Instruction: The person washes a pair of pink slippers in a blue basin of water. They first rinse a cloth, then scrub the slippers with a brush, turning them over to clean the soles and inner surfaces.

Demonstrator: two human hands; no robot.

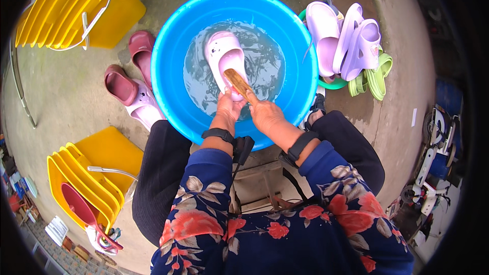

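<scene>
A pale pink clog (220, 47) is held over the grey, rippling water (270, 63) in a large blue basin (175, 35) between my knees. At its heel end, my left hand (229, 106) grips the clog from below. My right hand (267, 115) is closed round one end of a wooden brush (236, 80). The brush lies slantwise across the clog's opening near the heel; its bristles are hidden underneath. Both wrists wear dark bands.
Dark red clogs (121, 85) and a pale clog (144, 106) sit left of the basin. Purple slippers (324, 30) and green sandals (379, 82) are heaped at the right. Yellow stacked buckets (119, 15) stand far left; more yellow buckets (114, 150) hold a red ladle (79, 201) nearer.
</scene>
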